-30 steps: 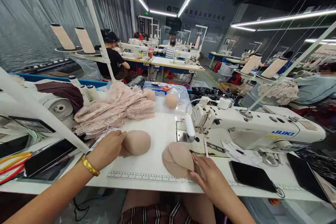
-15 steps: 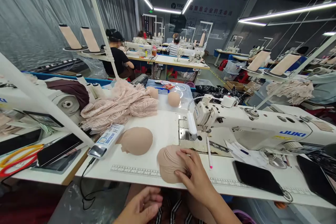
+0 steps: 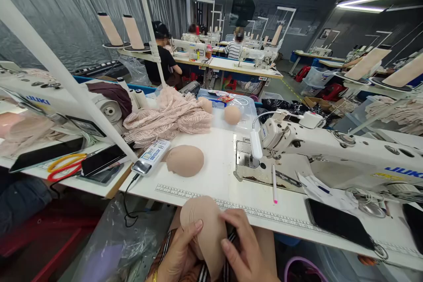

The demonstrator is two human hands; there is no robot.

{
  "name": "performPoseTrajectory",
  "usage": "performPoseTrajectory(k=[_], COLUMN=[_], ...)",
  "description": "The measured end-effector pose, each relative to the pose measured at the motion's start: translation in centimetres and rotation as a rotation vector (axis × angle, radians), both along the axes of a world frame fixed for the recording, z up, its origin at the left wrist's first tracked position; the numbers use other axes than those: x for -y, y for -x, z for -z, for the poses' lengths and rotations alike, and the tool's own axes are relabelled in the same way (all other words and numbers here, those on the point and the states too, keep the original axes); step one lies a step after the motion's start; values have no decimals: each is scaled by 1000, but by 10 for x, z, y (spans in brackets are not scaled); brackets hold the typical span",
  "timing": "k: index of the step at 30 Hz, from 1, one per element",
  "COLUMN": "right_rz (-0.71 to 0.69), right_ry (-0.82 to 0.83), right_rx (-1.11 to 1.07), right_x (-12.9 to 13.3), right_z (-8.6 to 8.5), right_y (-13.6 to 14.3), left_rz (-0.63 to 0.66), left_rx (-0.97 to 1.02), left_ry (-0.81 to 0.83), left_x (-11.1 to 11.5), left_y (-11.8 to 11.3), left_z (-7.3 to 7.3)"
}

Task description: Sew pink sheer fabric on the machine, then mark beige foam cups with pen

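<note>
Just off the table's front edge, my left hand grips a stack of beige fabric cup pieces, its thumb lying over the layers. The stack is tilted, and its lower end droops over my lap. My right hand is at the right edge of the stack, index finger and thumb apart and their tips at the fabric. Whether it pinches any layer is not visible. Another beige cup piece lies on the white table, behind the printed ruler strip.
A sewing machine stands right, with a pink-tipped pen and a black phone nearby. Beige lace, a white device and scissors lie left. Beige cups rest in a plastic tray. People sit farther back.
The stack has come off the tabletop toward me, tilting up, and is now in my left hand, which was empty. My right hand has loosened to its edge. The view has turned left.
</note>
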State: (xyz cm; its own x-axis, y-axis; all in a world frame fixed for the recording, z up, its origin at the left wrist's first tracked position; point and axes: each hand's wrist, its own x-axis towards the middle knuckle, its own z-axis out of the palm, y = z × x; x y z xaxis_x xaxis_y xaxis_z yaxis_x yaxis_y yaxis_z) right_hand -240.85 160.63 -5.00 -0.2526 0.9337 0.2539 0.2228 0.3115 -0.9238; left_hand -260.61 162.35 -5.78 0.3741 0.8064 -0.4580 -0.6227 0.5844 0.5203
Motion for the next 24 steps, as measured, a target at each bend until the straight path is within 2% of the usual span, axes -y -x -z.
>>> performPoseTrajectory(k=[5,8,11,14,18,21,24], right_rz=[79,200,332,408,534,572,578], right_ry=[478,598,575,486,361,331,393], right_rx=[-575,-814,-910,-868,-785,-783,-790], right_x=[-5,1,12,23,26,19,10], right_z=[-15,-17,-14,-11,-13,-17,-20], right_y=[6,12,13,14,13,8,1], left_rz=[342,406,369,337,384,435,453], left_rx=[131,194,194,77,-29,78,235], left_ry=[-83,-106,-115,-160,-218,-174,-51], left_x=[-6,-5,0,5,4,-1,-4], left_y=[-4,-12,-16,-19,-26,-30,-30], left_z=[-33,-33,-19,-9,-17,-24,-22])
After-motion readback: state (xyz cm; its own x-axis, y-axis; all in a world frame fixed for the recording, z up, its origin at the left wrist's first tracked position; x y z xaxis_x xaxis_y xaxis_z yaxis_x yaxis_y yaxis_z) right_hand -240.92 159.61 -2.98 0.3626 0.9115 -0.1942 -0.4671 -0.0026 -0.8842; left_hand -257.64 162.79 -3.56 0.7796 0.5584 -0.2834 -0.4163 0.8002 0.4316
